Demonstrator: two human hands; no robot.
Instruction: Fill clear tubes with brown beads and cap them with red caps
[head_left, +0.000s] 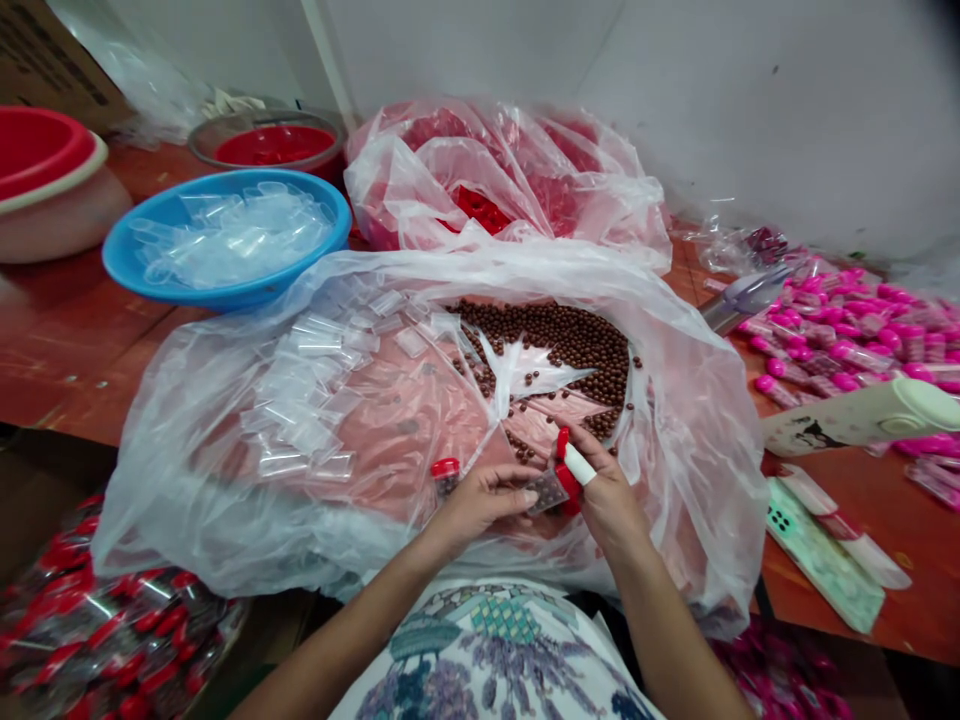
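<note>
Clear tube [547, 492], with brown beads inside, is held above the plastic sheet [697, 430], the left hand [480, 505] with its fingers clamped on the body and the right hand [611, 492] with its fingers closed on red caps [568, 481]; whether one is seated cannot be told. Apparently complete are one capped tube [445, 473] beside the left hand and the red-capped heap [135, 645] at lower left. Uncapped tubes [307, 405] and loose beads [600, 345] remain on the sheet, with more tubes in the blue basin [217, 292].

The beads [604, 350] are brown, the caps [445, 467] red, the tubes [304, 425] clear, the basin [217, 293] blue, the desk [67, 370] orange-red; purple and teal motifs pattern the white garment [487, 655].
</note>
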